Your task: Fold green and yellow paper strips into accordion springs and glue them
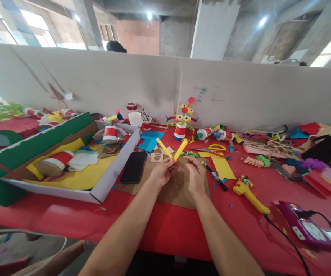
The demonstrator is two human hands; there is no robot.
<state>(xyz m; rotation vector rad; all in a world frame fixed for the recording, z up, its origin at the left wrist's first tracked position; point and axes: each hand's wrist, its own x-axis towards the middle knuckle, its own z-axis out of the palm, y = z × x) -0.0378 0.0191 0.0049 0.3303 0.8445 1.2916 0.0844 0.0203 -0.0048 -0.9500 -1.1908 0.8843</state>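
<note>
My left hand (162, 171) is closed in a pinch on two yellow paper strips (172, 148) that rise from the fingers in a V shape. Close beside it, my right hand (195, 173) has its fingers curled together just right of the strips' base; what it holds, if anything, is too small to make out. Both hands hover over a brown cardboard sheet (177, 189) on the red table (165, 226). A black phone (133, 167) lies left of my left hand.
An open cardboard box (102, 188) with paper scraps and a red-white cup sits at left. A paper-cup robot figure (182, 120), yellow scissors (211, 148), yellow paper (222, 166), a yellow glue gun (250, 195), a purple device (305, 226) with black cable, and craft scraps fill the right. A white partition wall stands behind.
</note>
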